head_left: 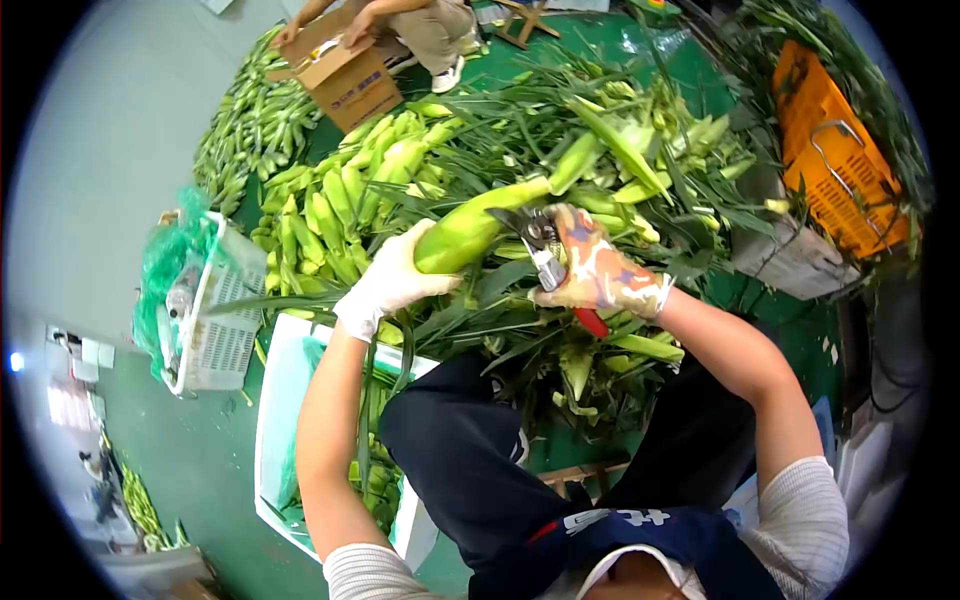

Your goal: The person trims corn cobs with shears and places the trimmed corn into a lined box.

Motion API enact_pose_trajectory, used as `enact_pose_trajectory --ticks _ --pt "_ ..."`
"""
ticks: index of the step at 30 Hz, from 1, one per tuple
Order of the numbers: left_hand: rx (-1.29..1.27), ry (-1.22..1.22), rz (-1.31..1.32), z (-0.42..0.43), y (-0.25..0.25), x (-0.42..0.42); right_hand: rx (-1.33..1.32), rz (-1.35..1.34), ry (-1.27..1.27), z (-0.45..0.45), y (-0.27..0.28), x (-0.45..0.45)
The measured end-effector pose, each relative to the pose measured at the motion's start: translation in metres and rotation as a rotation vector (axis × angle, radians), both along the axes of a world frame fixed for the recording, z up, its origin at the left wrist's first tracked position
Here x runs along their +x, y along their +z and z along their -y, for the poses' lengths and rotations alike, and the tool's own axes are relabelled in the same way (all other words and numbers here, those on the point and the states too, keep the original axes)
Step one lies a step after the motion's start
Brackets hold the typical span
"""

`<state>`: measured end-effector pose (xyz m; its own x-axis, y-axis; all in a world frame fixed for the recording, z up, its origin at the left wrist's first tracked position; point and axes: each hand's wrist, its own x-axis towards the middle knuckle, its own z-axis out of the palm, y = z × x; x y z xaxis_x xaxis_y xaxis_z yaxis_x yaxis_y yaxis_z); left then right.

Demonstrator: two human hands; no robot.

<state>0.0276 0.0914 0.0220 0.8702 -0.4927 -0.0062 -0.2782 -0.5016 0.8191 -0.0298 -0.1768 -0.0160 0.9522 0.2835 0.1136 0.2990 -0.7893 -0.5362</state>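
My left hand (392, 272), in a white glove, is closed around the lower end of a green ear of corn (478, 228) still in its husk. The ear points up and to the right. A camouflage glove covers my right hand (592, 262), which grips pruning shears (545, 262) with a red handle end showing below the palm. The dark blades are beside the ear's upper part; whether they touch it I cannot tell. Under both hands lies a heap of long leaves and husks (500, 290). Trimmed ears (340, 205) are piled to the left.
A white foam box (275, 420) with green contents stands by my left knee. Beyond it is a white basket (225, 330) with green netting. An orange crate (835, 160) stands at right. At the back, another person's hands hold a cardboard box (355, 95).
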Motion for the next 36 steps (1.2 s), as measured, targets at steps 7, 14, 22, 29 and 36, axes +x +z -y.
enact_pose_trajectory --ticks 7,14,22,29,36 --pt "0.342 -0.207 -0.055 0.034 0.018 0.029 0.04 -0.122 -0.026 0.037 -0.007 -0.003" --pt "0.739 -0.348 0.266 0.037 0.066 0.052 0.408 -0.323 -0.2 0.094 -0.003 -0.012" --pt "0.871 -0.429 0.94 0.144 0.075 0.005 0.424 -0.211 -0.225 0.05 0.014 -0.013" --pt "-0.54 0.561 -0.357 0.111 -0.009 -0.012 1.018 -0.324 -0.208 0.049 -0.015 -0.017" --pt "-0.892 0.785 -0.282 0.114 -0.035 0.002 0.615 -0.354 -0.115 0.04 -0.015 -0.024"
